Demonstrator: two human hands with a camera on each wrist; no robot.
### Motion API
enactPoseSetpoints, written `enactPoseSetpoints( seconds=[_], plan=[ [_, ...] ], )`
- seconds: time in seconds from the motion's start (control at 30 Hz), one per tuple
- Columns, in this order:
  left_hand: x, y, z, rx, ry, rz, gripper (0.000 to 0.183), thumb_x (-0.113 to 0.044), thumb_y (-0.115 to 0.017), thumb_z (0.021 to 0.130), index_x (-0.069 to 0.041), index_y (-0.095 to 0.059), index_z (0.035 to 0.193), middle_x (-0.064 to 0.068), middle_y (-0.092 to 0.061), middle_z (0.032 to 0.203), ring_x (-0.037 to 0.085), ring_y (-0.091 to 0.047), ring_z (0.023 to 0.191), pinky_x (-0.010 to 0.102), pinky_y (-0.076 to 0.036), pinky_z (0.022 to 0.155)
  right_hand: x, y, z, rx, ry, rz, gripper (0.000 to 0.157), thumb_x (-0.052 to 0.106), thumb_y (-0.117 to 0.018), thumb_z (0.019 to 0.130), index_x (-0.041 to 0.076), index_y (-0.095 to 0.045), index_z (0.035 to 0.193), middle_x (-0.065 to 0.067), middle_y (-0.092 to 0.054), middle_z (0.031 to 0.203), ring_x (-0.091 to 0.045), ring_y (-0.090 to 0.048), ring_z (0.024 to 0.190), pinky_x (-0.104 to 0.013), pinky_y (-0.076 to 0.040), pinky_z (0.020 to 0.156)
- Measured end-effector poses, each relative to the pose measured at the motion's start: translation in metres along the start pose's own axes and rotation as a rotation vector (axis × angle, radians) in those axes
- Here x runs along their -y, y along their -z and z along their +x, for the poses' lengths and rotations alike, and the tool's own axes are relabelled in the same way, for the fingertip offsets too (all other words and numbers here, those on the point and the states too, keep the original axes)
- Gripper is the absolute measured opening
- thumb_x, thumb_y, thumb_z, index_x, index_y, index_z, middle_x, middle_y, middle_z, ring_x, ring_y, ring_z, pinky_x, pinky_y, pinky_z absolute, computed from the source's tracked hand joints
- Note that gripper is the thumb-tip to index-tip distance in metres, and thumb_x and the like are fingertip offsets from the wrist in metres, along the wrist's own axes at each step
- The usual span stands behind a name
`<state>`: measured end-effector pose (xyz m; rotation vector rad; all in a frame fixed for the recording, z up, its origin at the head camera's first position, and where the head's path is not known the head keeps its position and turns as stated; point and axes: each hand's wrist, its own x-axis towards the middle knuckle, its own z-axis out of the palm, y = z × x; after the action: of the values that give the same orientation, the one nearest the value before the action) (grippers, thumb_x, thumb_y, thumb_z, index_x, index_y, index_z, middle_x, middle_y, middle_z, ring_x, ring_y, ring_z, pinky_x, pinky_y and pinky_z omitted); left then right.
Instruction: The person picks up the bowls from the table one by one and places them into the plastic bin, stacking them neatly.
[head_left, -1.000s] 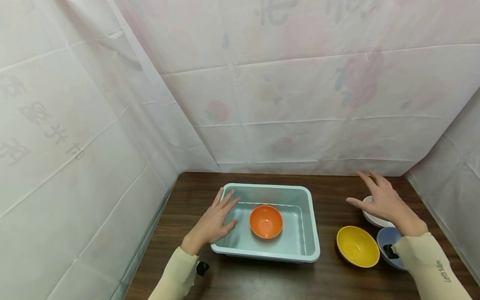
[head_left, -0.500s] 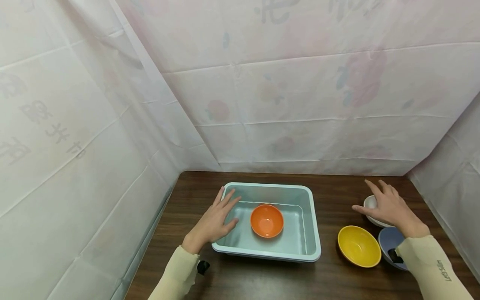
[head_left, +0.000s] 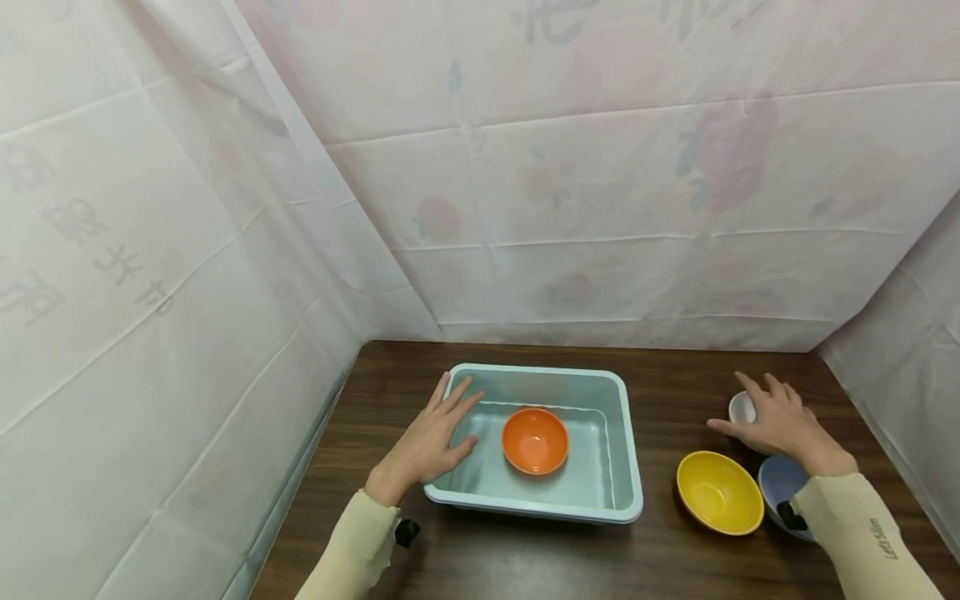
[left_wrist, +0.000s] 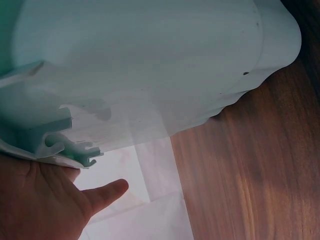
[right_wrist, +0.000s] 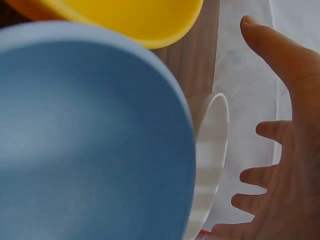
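Note:
An orange bowl (head_left: 535, 442) sits inside the pale blue-green plastic basin (head_left: 525, 505). Over the basin's left side, my left hand (head_left: 423, 446) is spread, fingers straight and thumb apart; the left wrist view shows the hand (left_wrist: 55, 200) beside the basin's wall (left_wrist: 140, 65). My right hand (head_left: 780, 425) hovers over the white bowl (head_left: 741, 407), fingers spread and holding nothing, covering part of that bowl. In the right wrist view the white bowl (right_wrist: 210, 160) stands behind the blue bowl (right_wrist: 95, 130), with the right hand (right_wrist: 285, 150) at the right.
A yellow bowl (head_left: 720, 493) stands between the basin and the blue bowl (head_left: 780, 479), which the right sleeve partly covers. The dark wooden table (head_left: 600, 562) meets hanging white sheets (head_left: 570, 275) at its back and sides.
My right hand has moved right and slightly toward me, lowering over the white bowl. The left hand, the basin and the bowls stay in place.

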<state>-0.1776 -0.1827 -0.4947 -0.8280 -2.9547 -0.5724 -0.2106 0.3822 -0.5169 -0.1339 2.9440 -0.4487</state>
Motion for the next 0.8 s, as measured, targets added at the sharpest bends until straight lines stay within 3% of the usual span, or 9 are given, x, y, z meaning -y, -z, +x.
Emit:
enactPoseSetpoints(
  seconds=[0.27, 0.8],
  plan=[
    [0.0, 0.0, -0.001, 0.017, 0.011, -0.016, 0.067, -0.032, -0.065, 0.1, -0.015, -0.04, 0.16, 0.01, -0.02, 0.172, 0.039, 0.0, 0.16, 0.062, -0.027, 0.123, -0.003, -0.006, 0.002, 0.024, -0.017, 0.002, 0.117, 0.074, -0.064, 0.087, -0.004, -0.017, 0.16, -0.053, -0.011, 0.152, -0.078, -0.015, 0.131, -0.091, -0.019, 0.096],
    [-0.001, 0.001, -0.001, -0.003, 0.0, -0.012, 0.066, -0.031, -0.067, 0.099, -0.015, -0.042, 0.158, 0.012, -0.023, 0.171, 0.043, -0.006, 0.159, 0.063, -0.028, 0.122, -0.017, -0.006, 0.002, 0.054, -0.056, 0.011, 0.107, 0.064, -0.068, 0.088, -0.005, -0.022, 0.156, -0.054, -0.011, 0.148, -0.079, -0.014, 0.129, -0.092, -0.022, 0.093]
  ],
)
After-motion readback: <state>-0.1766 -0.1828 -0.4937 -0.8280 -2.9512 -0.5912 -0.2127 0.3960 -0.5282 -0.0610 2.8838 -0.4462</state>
